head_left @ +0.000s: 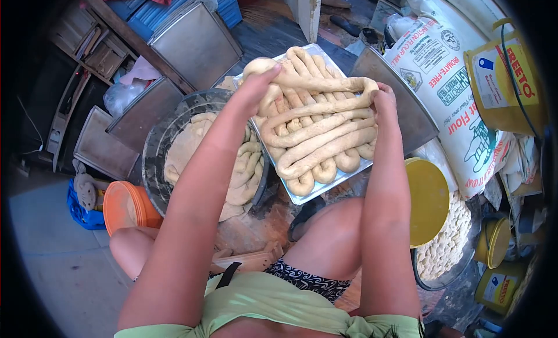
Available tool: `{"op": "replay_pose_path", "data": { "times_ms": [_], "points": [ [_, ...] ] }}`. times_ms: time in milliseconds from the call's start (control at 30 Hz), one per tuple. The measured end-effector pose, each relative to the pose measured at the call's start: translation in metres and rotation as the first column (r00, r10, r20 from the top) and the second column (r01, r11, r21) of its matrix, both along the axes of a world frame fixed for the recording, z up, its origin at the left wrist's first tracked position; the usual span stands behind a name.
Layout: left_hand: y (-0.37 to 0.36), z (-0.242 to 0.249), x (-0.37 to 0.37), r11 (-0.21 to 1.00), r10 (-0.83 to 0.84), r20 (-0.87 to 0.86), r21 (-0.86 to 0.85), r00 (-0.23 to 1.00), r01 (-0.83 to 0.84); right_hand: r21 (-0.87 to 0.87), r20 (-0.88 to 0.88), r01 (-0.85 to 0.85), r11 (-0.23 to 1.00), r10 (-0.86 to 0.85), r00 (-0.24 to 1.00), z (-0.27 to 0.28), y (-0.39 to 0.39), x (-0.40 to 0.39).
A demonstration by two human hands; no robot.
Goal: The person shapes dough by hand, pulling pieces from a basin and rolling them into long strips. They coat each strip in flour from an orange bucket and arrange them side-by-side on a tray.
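A long rope of dough (pixel 325 120) lies in back-and-forth folds across other dough strands on a metal tray (pixel 309 197). At the tray's upper left, my left hand (pixel 260 89) is closed round a thick part of the rope. On the right edge of the folds, my right hand (pixel 383 100) is closed on a bend of the same rope. Left of the tray stands a round dark basin (pixel 156 129) with more dough ropes and a flat dough mass (pixel 189 146), partly hidden by my left forearm.
Metal trays (pixel 195 45) lean at the upper left. An orange bucket (pixel 125 207) stands at lower left. On the right are a flour sack (pixel 444 88), yellow buckets (pixel 505 82), a yellow lid (pixel 429 201) and a basin of small dough pieces (pixel 444 245).
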State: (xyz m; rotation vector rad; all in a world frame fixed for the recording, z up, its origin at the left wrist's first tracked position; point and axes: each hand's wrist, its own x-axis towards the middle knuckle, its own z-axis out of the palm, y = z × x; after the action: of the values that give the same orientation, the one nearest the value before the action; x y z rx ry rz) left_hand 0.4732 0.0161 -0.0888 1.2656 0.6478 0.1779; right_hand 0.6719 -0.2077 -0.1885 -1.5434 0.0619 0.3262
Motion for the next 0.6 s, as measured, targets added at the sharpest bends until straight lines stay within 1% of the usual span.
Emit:
{"op": "replay_pose_path", "data": {
  "times_ms": [33,67,100,133,167,200,233,267,300,333,367,400,467,500,533,567,600],
  "points": [
    [0.007,-0.011,-0.015,0.999,0.033,-0.009,-0.004,0.999,-0.033,-0.315,0.279,0.095,0.944,-0.003,0.96,0.003,-0.004,-0.007],
    [0.014,-0.023,-0.03,0.998,0.066,-0.018,-0.007,0.998,-0.066,-0.315,0.279,0.094,0.944,-0.002,0.96,0.0,-0.006,-0.007],
    [0.017,-0.033,-0.043,0.987,0.154,-0.011,-0.045,0.988,-0.154,-0.523,0.301,0.089,0.847,0.086,0.95,-0.005,-0.009,-0.006],
    [0.02,-0.043,-0.056,0.967,0.241,-0.008,-0.084,0.97,-0.241,-0.704,0.301,0.093,0.704,0.176,0.937,-0.01,-0.011,-0.002],
    [0.025,-0.052,-0.069,0.966,0.244,-0.012,-0.086,0.97,-0.244,-0.733,0.166,-0.017,0.68,0.203,0.965,-0.015,-0.012,0.004],
    [0.03,-0.061,-0.082,0.967,0.223,-0.003,-0.126,0.975,-0.222,-0.736,0.162,-0.022,0.677,0.207,0.965,-0.025,-0.007,0.013],
    [0.032,-0.068,-0.091,0.966,0.204,0.009,-0.165,0.979,-0.2,-0.581,0.357,0.014,0.814,0.239,0.903,-0.036,0.0,0.02],
    [0.029,-0.076,-0.094,0.964,0.209,0.005,-0.169,0.978,-0.206,-0.397,0.541,0.009,0.918,0.226,0.81,-0.047,0.005,0.026],
    [0.024,-0.083,-0.095,0.989,0.124,-0.031,-0.079,0.992,-0.126,-0.401,0.538,0.001,0.916,0.235,0.81,-0.042,0.012,0.018],
    [0.021,-0.091,-0.095,0.999,0.043,-0.074,0.01,0.996,-0.042,-0.545,0.484,-0.055,0.836,0.368,0.794,-0.027,0.022,0.001],
    [0.023,-0.103,-0.094,0.998,-0.043,-0.147,0.046,0.988,0.05,-0.673,0.412,-0.103,0.733,0.487,0.77,-0.014,0.028,-0.011],
    [0.014,-0.102,-0.092,0.998,-0.036,-0.148,0.048,0.988,0.043,-0.672,0.413,-0.108,0.733,0.491,0.767,-0.004,0.029,-0.017],
    [-0.01,-0.097,-0.087,0.984,-0.015,-0.04,0.175,0.999,0.022,-0.837,0.281,-0.077,0.542,0.545,0.79,0.009,0.03,-0.024],
    [-0.01,-0.103,-0.09,0.984,-0.013,-0.037,0.175,0.999,0.02,-0.832,0.311,-0.05,0.553,0.539,0.783,-0.014,0.026,-0.002],
    [-0.009,-0.114,-0.092,0.968,-0.032,0.02,0.248,0.999,0.026,-0.832,0.314,-0.049,0.553,0.54,0.781,-0.006,0.027,-0.004],
    [-0.006,-0.123,-0.094,0.947,-0.056,0.074,0.32,0.996,0.029,-0.883,0.231,-0.047,0.468,0.517,0.824,0.002,0.025,-0.004],
    [-0.003,-0.117,-0.097,0.947,-0.056,0.075,0.32,0.996,0.029,-0.924,0.148,-0.053,0.378,0.483,0.863,0.012,0.024,-0.008]
  ]
}}
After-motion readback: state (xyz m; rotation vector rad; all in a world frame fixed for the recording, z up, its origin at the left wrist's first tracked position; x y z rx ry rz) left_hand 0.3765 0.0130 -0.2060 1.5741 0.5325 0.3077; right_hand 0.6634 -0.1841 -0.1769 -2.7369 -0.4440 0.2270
